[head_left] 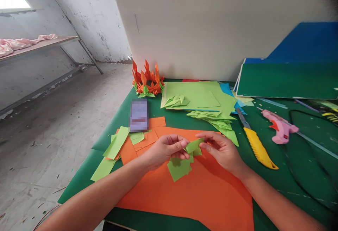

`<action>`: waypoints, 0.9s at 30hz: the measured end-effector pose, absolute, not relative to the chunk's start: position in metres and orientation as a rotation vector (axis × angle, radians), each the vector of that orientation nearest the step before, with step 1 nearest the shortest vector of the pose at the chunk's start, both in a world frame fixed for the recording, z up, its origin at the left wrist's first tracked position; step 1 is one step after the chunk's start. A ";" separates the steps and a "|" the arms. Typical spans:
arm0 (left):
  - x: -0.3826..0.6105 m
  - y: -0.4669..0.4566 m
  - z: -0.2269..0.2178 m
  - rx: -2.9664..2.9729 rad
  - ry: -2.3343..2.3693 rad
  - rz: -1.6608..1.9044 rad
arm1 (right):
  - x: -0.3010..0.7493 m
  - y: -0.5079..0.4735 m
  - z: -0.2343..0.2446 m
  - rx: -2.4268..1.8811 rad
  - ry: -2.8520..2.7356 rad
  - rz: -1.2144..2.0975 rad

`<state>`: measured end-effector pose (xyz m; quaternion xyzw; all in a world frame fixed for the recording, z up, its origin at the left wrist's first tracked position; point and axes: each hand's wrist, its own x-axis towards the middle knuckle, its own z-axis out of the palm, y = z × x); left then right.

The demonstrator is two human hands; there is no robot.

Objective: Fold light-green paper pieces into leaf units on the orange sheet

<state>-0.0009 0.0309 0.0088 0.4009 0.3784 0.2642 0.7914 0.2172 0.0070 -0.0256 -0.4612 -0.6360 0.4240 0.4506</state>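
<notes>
Between my two hands is a small piece of green paper (194, 145), partly folded or curled. My left hand (174, 148) pinches its left end, and the fingers of my right hand (218, 150) close on its right end. Just below lie several loose green paper squares (178, 169) on a large orange sheet (185, 195). To the left, green strips (116, 142) overlap smaller orange pieces (144, 141). Behind my hands rests a stack of folded green paper pieces (216, 117).
An orange and green folded-paper crown (147, 83) stands at the back left, behind a blurred phone-like object (139, 115). Green sheets (195, 92) lie at the back. On the right are a yellow-handled saw-like knife (257, 146), a pink glue gun (281, 125) and a black cord (287, 164).
</notes>
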 end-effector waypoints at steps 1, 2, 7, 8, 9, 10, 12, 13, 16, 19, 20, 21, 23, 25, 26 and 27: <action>-0.001 0.031 0.009 0.860 0.815 0.579 | 0.217 0.007 -0.025 -1.145 -1.581 1.035; 0.000 0.031 0.010 0.858 0.818 0.590 | 0.217 0.007 -0.024 -1.151 -1.590 1.021; 0.001 0.031 0.012 0.845 0.828 0.602 | 0.217 0.007 -0.020 -1.133 -1.630 0.956; 0.001 0.031 0.011 0.842 0.828 0.600 | 0.217 0.007 -0.019 -1.128 -1.635 0.946; 0.001 0.031 0.011 0.841 0.827 0.599 | 0.217 0.006 -0.019 -1.126 -1.639 0.935; 0.001 0.031 0.010 0.839 0.824 0.599 | 0.217 0.006 -0.018 -1.123 -1.644 0.923; 0.001 0.030 0.009 0.835 0.811 0.599 | 0.217 0.006 -0.018 -1.111 -1.660 0.893; 0.001 0.030 0.008 0.834 0.805 0.599 | 0.217 0.006 -0.018 -1.098 -1.672 0.875; 0.002 0.029 0.008 0.839 0.799 0.593 | 0.216 0.005 -0.019 -1.064 -1.705 0.831; 0.002 0.028 0.009 0.898 0.798 0.592 | 0.216 0.005 -0.019 -1.056 -1.729 0.795; 0.002 0.028 0.010 0.938 0.800 0.592 | 0.216 0.006 -0.020 -1.052 -1.740 0.781; 0.002 0.028 0.010 0.984 0.807 0.594 | 0.216 0.006 -0.020 -1.047 -1.753 0.765; 0.001 0.028 0.012 1.071 0.834 0.608 | 0.216 0.007 -0.022 -1.048 -1.780 0.730; 0.002 0.027 0.013 1.142 0.853 0.641 | 0.217 0.008 -0.023 -1.062 -1.807 0.699; 0.002 0.027 0.014 1.187 0.858 0.660 | 0.217 0.008 -0.023 -1.069 -1.819 0.688; 0.002 0.026 0.015 1.250 0.861 0.675 | 0.217 0.008 -0.023 -1.072 -1.831 0.682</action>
